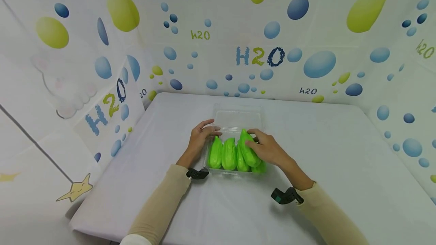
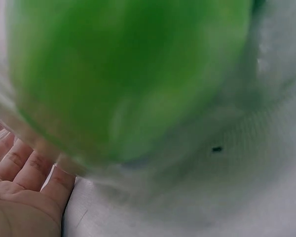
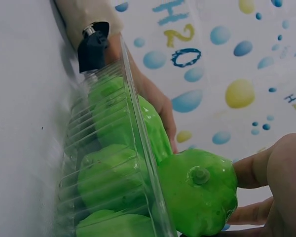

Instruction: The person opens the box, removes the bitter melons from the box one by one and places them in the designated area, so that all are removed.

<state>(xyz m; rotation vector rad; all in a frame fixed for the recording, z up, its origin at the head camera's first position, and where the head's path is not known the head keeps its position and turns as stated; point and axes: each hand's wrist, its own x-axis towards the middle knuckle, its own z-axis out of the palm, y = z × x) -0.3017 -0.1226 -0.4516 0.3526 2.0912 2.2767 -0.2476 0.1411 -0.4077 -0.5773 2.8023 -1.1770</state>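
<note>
A clear plastic box (image 1: 235, 172) stands on the table with its lid (image 1: 237, 118) folded open at the back. Inside, several glossy green ridged gourds (image 1: 229, 154) lie side by side. My right hand (image 1: 267, 146) grips one green ridged gourd (image 3: 197, 195) between thumb and fingers. That gourd is tilted, above the others on the box's right side, and overlaps the box wall in the right wrist view. At the box's back left corner is my left hand (image 1: 201, 137), fingers extended by the rim. In the left wrist view its fingers (image 2: 32, 168) lie beside the clear wall, partly hidden.
A white cloth covers the table (image 1: 316, 143) around the box. Behind and beside it hang white curtains (image 1: 221, 10) printed with blue and green drops. A dark camera (image 1: 198, 173) sits on the left wrist, another camera (image 1: 287, 196) on the right wrist.
</note>
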